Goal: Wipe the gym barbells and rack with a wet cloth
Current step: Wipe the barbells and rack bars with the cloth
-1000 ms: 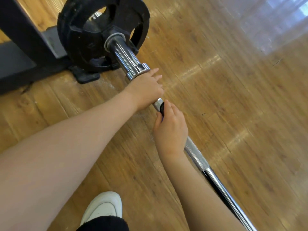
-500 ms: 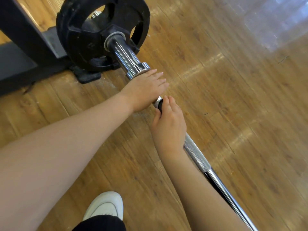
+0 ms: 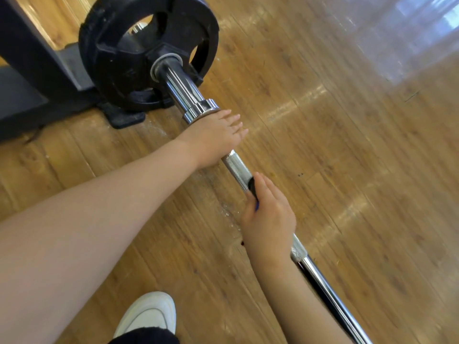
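Observation:
A chrome barbell (image 3: 236,167) runs from a black weight plate (image 3: 119,58) at the upper left down to the lower right. My left hand (image 3: 213,137) rests on the bar just below the chrome collar, fingers straight across it. My right hand (image 3: 269,219) grips the knurled part of the bar lower down, wrapped round a dark cloth (image 3: 251,186). Only the cloth's edge shows at my fingertips. A short stretch of bare knurling lies between the two hands.
The dark rack frame and its base (image 3: 37,70) stand at the upper left behind the plate. Wooden floor (image 3: 347,145) spreads to the right with bright glare at the top right. My white shoe (image 3: 149,316) is at the bottom.
My right hand has slid with the cloth down the bar, away from my left hand, uncovering knurled bar between them. My left hand's fingers have straightened.

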Demonstrator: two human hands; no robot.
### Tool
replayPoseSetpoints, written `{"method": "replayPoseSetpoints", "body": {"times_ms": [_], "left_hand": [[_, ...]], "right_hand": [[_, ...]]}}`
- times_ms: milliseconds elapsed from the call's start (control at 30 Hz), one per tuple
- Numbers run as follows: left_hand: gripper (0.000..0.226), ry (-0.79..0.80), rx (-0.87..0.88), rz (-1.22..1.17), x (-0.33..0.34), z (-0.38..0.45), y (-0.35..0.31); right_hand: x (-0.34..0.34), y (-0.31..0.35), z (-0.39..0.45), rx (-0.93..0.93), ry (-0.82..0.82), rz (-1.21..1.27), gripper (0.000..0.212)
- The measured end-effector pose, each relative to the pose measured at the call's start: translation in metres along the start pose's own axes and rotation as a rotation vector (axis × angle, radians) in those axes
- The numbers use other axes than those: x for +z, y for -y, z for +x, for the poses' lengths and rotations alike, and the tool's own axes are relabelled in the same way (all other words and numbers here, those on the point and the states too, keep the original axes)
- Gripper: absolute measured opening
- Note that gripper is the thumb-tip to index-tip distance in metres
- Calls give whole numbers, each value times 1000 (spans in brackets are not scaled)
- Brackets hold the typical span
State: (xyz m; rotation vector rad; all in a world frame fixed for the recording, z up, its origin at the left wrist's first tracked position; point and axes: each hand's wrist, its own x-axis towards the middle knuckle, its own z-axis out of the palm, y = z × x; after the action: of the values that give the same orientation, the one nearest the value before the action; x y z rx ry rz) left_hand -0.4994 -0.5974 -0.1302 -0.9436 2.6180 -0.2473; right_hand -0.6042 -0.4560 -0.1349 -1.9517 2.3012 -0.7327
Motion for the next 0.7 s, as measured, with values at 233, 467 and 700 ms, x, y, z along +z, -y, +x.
{"method": "replayPoseSetpoints", "body": {"times_ms": [233, 467, 700], "left_hand": [[60, 21, 20, -24, -5, -2, 2], [62, 3, -43, -41, -2, -11, -4], [52, -236, 18, 80, 8, -7, -14]], "right_hand": [[34, 26, 22, -38, 62, -24, 42], [-3, -17, -24, -59, -7, -66, 41], [15, 7, 2, 6, -2, -13, 37]]}}
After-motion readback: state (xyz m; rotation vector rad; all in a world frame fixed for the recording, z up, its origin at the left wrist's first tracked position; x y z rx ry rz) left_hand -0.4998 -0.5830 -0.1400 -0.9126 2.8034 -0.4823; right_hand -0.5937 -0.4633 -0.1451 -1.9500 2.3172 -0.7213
